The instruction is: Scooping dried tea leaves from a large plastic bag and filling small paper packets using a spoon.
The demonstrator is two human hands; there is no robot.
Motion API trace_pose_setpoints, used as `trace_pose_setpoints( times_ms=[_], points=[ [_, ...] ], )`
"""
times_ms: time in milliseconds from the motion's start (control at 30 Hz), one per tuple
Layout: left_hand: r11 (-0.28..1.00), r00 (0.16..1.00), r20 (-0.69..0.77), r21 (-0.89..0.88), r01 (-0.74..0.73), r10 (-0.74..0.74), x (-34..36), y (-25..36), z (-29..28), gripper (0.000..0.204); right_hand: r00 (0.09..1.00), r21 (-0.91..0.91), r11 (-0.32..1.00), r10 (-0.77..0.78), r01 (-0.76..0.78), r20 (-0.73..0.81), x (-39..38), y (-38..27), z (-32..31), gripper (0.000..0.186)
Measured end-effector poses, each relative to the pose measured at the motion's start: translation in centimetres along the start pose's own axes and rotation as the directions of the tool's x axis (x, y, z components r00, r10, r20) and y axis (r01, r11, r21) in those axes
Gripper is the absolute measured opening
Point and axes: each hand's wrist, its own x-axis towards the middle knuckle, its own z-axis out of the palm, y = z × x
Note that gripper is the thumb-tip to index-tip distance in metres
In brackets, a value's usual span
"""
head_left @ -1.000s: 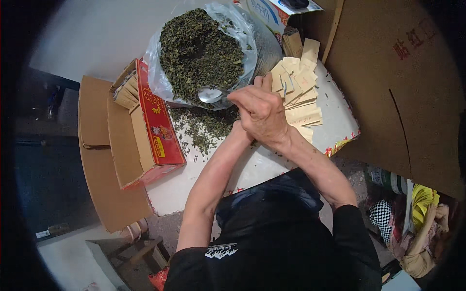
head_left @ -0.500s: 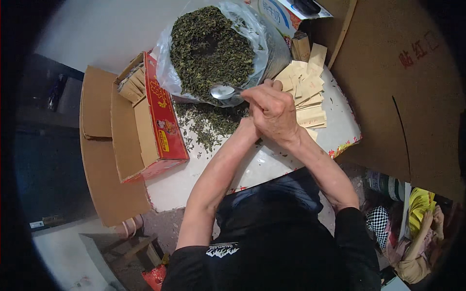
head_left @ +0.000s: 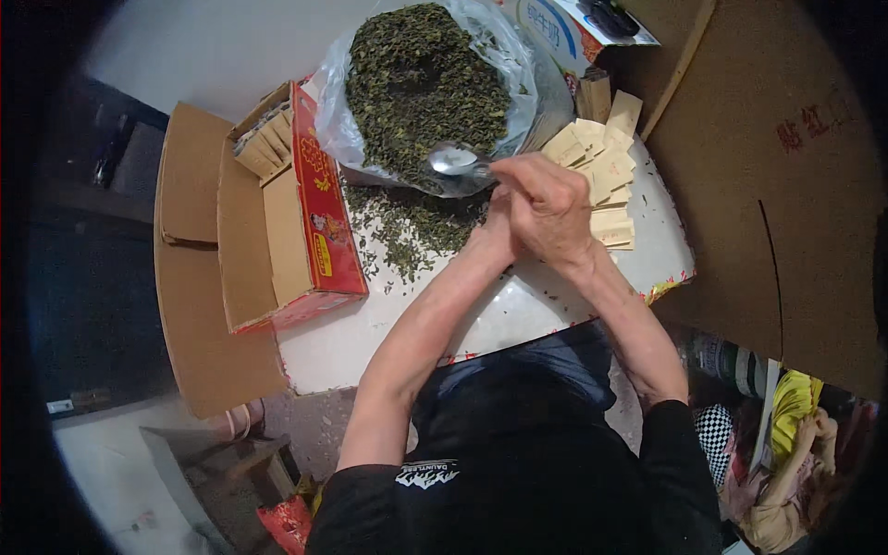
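My right hand [head_left: 553, 205] is closed round the handle of a shiny metal spoon [head_left: 453, 160]. The spoon's bowl points left over the near rim of a clear plastic bag [head_left: 340, 129] and looks bare of leaves. Dried green leaves [head_left: 425, 83], like loose tea, fill the bag, with a dip in the middle of the heap. Below and partly behind the right hand is my left hand [head_left: 498, 227]; its fingers are hidden, so I cannot see what they hold. Flat tan paper packets [head_left: 610, 171] lie fanned out just right of both hands.
Left of the bag stands an open red cardboard box [head_left: 324, 213] holding several tan packets [head_left: 265, 148]. Spilled leaves [head_left: 407, 231] lie on the white tabletop [head_left: 324, 356]. A large cardboard sheet [head_left: 740, 213] borders the right side. Another person's hands [head_left: 819, 430] show at lower right.
The whole scene has shifted slightly right and up in the view. Both hands and the spoon keep nearly the same place against the bag.
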Motion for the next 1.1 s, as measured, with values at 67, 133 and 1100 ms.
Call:
trace_pose_setpoints(
  times_ms=[67, 133, 1100],
  points=[
    [1.000, 1.000, 0.000, -0.019, 0.022, -0.022, -1.4, 0.3, 0.2, 0.046, 1.000, 0.016, 1.000, 0.009, -0.009, -0.007, 0.5, 0.2, -0.6, 0.026],
    [0.999, 0.999, -0.008, -0.028, 0.037, -0.037, -1.6, 0.4, -0.2, 0.046, 0.999, -0.030, 1.000, 0.000, -0.001, -0.037, 1.2, 0.3, -1.2, 0.025],
    [0.966, 0.926, -0.282, -0.020, 0.257, -0.253, -11.2, -1.3, -8.5, 0.072, 0.916, -0.461, 0.819, -0.180, 0.342, 0.359, 6.0, 4.6, 3.4, 0.030]
  ],
)
